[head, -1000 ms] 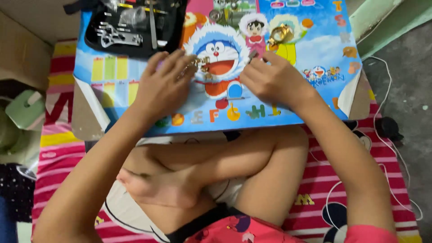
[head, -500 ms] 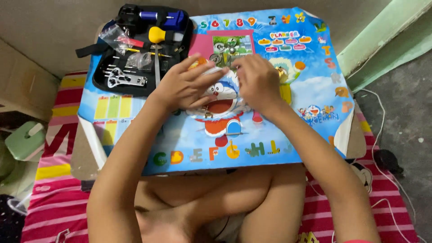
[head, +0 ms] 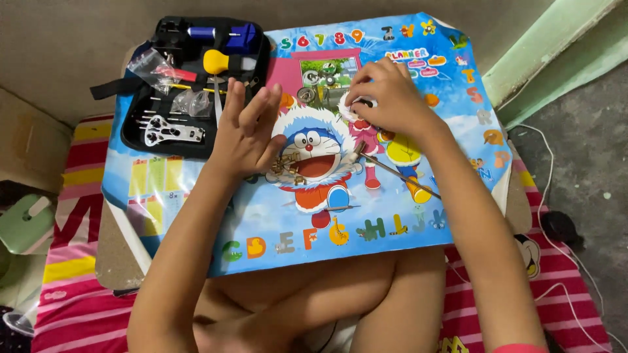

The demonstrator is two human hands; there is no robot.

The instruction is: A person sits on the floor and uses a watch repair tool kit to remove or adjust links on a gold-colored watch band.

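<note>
A colourful cartoon mat [head: 399, 222] covers a small low table. My left hand [head: 245, 131] rests on the mat with its fingers spread and lifted, holding nothing. A gold watch band [head: 286, 167] lies just right of its palm. My right hand [head: 389, 101] is farther back on the mat, fingertips pinched on a small round silver part [head: 364, 102]. Between the hands lies a round metal watch piece [head: 305, 95]. A thin tool with a yellow handle [head: 396, 175] lies below my right wrist.
An open black tool case [head: 196, 39] with a blue tool, a yellow-handled tool, small bags and metal wrenches sits at the mat's back left. A striped pink blanket [head: 72, 287] lies under the table. A white cable [head: 549, 170] runs along the floor on the right.
My hands have drawn apart. The gold band they worked on together now lies on the mat. My right hand moved back to the small silver part, and my left hand spread its fingers.
</note>
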